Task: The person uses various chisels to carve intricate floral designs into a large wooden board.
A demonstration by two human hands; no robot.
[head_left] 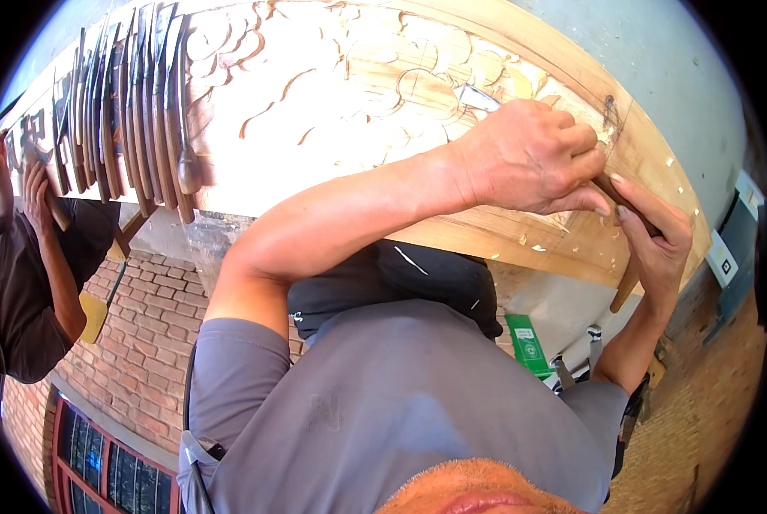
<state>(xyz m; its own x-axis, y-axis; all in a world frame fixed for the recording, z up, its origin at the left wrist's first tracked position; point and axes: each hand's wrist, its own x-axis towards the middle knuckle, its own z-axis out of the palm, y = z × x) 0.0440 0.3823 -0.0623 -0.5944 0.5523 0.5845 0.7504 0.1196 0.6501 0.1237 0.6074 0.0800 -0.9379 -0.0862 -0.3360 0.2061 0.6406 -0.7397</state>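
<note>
My left hand (pixel 533 158) is closed in a fist over the right part of a carved wooden panel (pixel 521 231). A flat metal chisel blade (pixel 479 99) sticks out beyond its knuckles toward the carving. The chisel's dark wooden handle (pixel 628 204) runs out of the fist into my right hand (pixel 659 230), whose thumb and fingers close round it. Raised rounded shapes (pixel 428 92) stand out in the wood beside the blade. Below my right hand, a light wooden handle (pixel 626 289) juts past the panel's near edge; its other end is hidden.
Several chisels (pixel 148 111) lie side by side across the panel's left part. At far left another person's hands (pixel 36 188) are over the wood. Small chips (pixel 538 248) dot the panel. A green box (pixel 529 344) stands below, near brick paving (pixel 156 308). Strong glare washes out the middle.
</note>
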